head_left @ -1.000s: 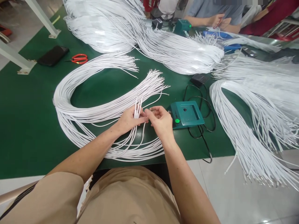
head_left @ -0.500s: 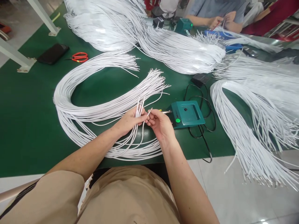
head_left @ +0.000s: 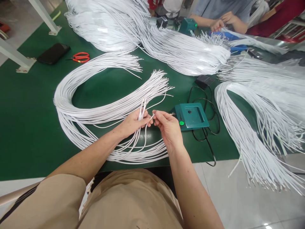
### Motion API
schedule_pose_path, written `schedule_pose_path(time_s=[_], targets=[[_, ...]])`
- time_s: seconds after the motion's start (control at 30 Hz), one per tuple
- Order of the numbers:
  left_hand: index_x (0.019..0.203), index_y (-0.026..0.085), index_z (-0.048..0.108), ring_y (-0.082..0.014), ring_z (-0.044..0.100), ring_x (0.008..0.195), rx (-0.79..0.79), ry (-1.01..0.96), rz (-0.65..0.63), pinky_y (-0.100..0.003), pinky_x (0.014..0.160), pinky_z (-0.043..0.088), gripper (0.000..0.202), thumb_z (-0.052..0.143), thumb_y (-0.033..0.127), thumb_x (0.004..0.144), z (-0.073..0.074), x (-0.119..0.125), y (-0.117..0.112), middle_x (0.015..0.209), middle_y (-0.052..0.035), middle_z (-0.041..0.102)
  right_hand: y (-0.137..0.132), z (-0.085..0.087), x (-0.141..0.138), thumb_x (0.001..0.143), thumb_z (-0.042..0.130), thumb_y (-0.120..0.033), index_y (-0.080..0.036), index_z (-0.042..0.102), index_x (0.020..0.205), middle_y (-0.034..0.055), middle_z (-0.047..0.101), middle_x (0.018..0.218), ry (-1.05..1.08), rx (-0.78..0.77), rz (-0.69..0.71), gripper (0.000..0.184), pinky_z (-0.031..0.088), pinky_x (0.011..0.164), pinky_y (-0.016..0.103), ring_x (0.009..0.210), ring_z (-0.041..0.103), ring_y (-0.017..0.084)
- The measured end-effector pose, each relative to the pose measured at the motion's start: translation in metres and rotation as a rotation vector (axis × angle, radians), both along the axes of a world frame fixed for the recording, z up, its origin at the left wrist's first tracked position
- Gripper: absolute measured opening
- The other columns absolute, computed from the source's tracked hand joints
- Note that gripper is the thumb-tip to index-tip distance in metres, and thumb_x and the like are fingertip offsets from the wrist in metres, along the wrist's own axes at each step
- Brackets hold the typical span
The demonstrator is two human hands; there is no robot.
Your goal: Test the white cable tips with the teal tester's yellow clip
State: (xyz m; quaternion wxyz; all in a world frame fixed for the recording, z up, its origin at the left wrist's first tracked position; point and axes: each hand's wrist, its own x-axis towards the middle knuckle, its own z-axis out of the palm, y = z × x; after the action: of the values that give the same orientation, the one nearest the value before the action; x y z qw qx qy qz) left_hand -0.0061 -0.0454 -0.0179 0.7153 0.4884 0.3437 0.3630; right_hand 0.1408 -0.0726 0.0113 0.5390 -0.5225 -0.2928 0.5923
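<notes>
Several white cables (head_left: 141, 118) stand in the grip of my left hand (head_left: 133, 122), their ends pointing up. One cable slants apart from them, and my right hand (head_left: 168, 124) pinches its tip between thumb and forefinger. Just right of that hand sits a small teal device (head_left: 192, 116) with a green button and a metal shaft facing the hand; the hand partly hides the shaft. Behind both hands, a thick curved bundle of white cables (head_left: 105, 112) lies on the green table (head_left: 28, 140).
Large heaps of white cable (head_left: 186, 52) lie at the back, and another bundle (head_left: 240, 127) hangs over the right edge. Red-handled scissors (head_left: 81, 57) and a black phone-like object (head_left: 53, 53) rest at the left. A black cord (head_left: 210, 149) loops beside the device. A co-worker's hands (head_left: 222, 22) show across the table.
My right hand has shifted slightly right and turned, its fingers now over the cable tip and covering more of the device's shaft. My left hand stays almost still. The co-worker's hands have moved.
</notes>
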Motion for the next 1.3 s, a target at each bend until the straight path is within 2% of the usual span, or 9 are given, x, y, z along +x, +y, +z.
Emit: schedule_pose_path(time_s=[0.13, 0.33, 0.53, 0.63, 0.8, 0.93, 1.1, 1.2, 1.3], targets=[[0.077, 0.019, 0.037, -0.0102, 0.059, 0.068, 0.013, 0.015, 0.01, -0.023, 0.057, 0.038, 0.03, 0.065, 0.028, 0.08, 0.0, 0.0, 0.0, 0.077, 0.0001, 0.062, -0.002, 0.0, 0.002, 0.067, 0.072, -0.032, -0.016, 0.073, 0.08, -0.0015, 0.061, 0.068, -0.009, 0.002, 0.007, 0.02, 0.04, 0.059, 0.024, 0.057, 0.046, 0.007], [0.079, 0.019, 0.038, -0.011, 0.06, 0.069, 0.019, 0.038, 0.032, -0.023, 0.057, 0.038, 0.031, 0.066, 0.03, 0.079, -0.001, -0.001, 0.0, 0.079, -0.0004, 0.063, -0.005, 0.001, 0.002, 0.066, 0.063, -0.024, -0.016, 0.064, 0.063, -0.0036, 0.055, 0.06, -0.317, -0.002, -0.053, 0.009, 0.041, 0.052, 0.023, 0.052, 0.044, 0.008], [0.078, 0.019, 0.037, -0.0104, 0.06, 0.068, 0.038, 0.043, 0.024, -0.022, 0.057, 0.039, 0.029, 0.065, 0.028, 0.08, 0.001, -0.001, 0.001, 0.077, -0.0002, 0.063, 0.0, 0.006, 0.003, 0.079, 0.057, -0.046, -0.018, 0.069, 0.085, -0.0022, 0.056, 0.069, -0.283, 0.036, -0.015, 0.031, 0.048, 0.055, 0.023, 0.056, 0.048, 0.009], [0.08, 0.018, 0.04, -0.0105, 0.06, 0.067, 0.067, 0.079, 0.034, -0.022, 0.057, 0.04, 0.026, 0.064, 0.027, 0.08, 0.0, -0.001, 0.0, 0.077, 0.0001, 0.062, 0.002, 0.007, 0.004, 0.077, 0.062, -0.049, -0.017, 0.069, 0.083, -0.0012, 0.059, 0.069, -0.278, 0.043, 0.082, 0.033, 0.048, 0.058, 0.023, 0.059, 0.052, 0.009], [0.098, 0.017, 0.053, -0.011, 0.061, 0.072, 0.158, 0.137, 0.059, -0.023, 0.062, 0.045, 0.022, 0.065, 0.024, 0.081, -0.002, -0.002, -0.002, 0.083, 0.0001, 0.06, 0.0, 0.0, 0.006, 0.073, 0.069, -0.035, -0.014, 0.069, 0.081, 0.0011, 0.065, 0.069, -0.229, 0.063, 0.079, 0.022, 0.048, 0.065, 0.025, 0.061, 0.056, 0.01], [0.126, 0.021, 0.051, -0.0106, 0.06, 0.073, 0.203, 0.149, 0.02, -0.024, 0.069, 0.048, 0.044, 0.063, 0.024, 0.083, 0.0, -0.002, -0.003, 0.083, 0.0007, 0.058, -0.002, -0.005, 0.005, 0.076, 0.066, -0.033, -0.016, 0.068, 0.08, 0.0, 0.064, 0.068, -0.273, 0.088, 0.059, 0.018, 0.047, 0.064, 0.026, 0.06, 0.055, 0.011], [0.126, 0.023, 0.056, -0.0092, 0.057, 0.07, 0.038, 0.015, -0.032, -0.021, 0.06, 0.045, 0.046, 0.065, 0.023, 0.082, 0.002, -0.001, -0.005, 0.083, 0.0006, 0.056, -0.007, -0.015, 0.0, 0.087, 0.053, -0.03, -0.019, 0.062, 0.079, 0.0, 0.062, 0.071, -0.601, 0.26, 0.026, 0.016, 0.046, 0.068, 0.027, 0.067, 0.055, 0.013], [0.12, 0.021, 0.059, -0.0083, 0.058, 0.068, -0.213, -0.157, -0.057, -0.018, 0.054, 0.042, 0.044, 0.069, 0.019, 0.078, 0.004, 0.001, -0.005, 0.08, 0.0001, 0.058, -0.01, -0.023, 0.001, 0.093, 0.044, -0.026, -0.019, 0.06, 0.08, 0.0036, 0.061, 0.078, -0.975, 0.45, -0.011, 0.022, 0.045, 0.073, 0.029, 0.073, 0.055, 0.015], [0.114, 0.018, 0.062, -0.0066, 0.058, 0.064, -0.397, -0.242, -0.058, -0.014, 0.048, 0.036, 0.042, 0.072, 0.015, 0.073, 0.004, 0.002, -0.004, 0.077, -0.0008, 0.061, -0.008, -0.025, 0.009, 0.097, 0.035, -0.022, -0.018, 0.06, 0.079, 0.0075, 0.059, 0.079, -1.356, 0.632, 0.069, 0.031, 0.043, 0.076, 0.031, 0.078, 0.053, 0.018]])
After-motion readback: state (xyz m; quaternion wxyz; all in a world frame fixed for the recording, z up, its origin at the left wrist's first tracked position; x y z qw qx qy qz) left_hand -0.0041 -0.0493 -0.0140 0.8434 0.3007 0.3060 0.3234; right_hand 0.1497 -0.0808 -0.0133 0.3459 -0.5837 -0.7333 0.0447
